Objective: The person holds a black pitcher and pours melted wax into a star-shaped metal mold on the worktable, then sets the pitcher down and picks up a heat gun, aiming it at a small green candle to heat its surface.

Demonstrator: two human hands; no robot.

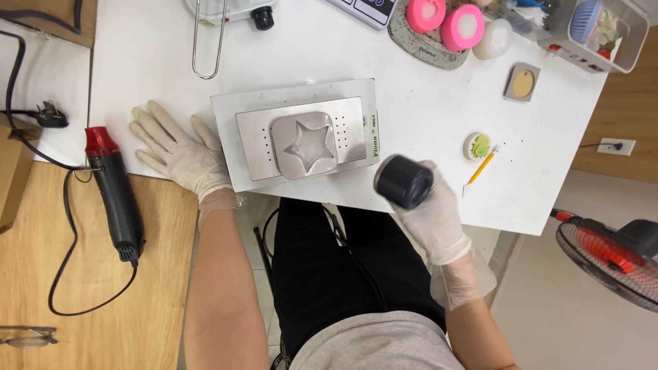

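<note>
Your right hand, gloved, is nearest the camera, its fingers clenched around a dark round cylinder, matte, blunt-ended, its flat circular end tilted towards you. You hold it over the near edge of the white surface, just right of the flat metal machine. On that machine's steel plate sits a grey square mould with a star-shaped hollow. Your left hand, also gloved, lies flat with fingers released and spread, palm down on the surface, touching the machine's left edge. Further left, a black heat gun with a red nozzle rests on the wooden bench. Right of the cylinder lie a small round tin and a yellow-handled tool.
</note>
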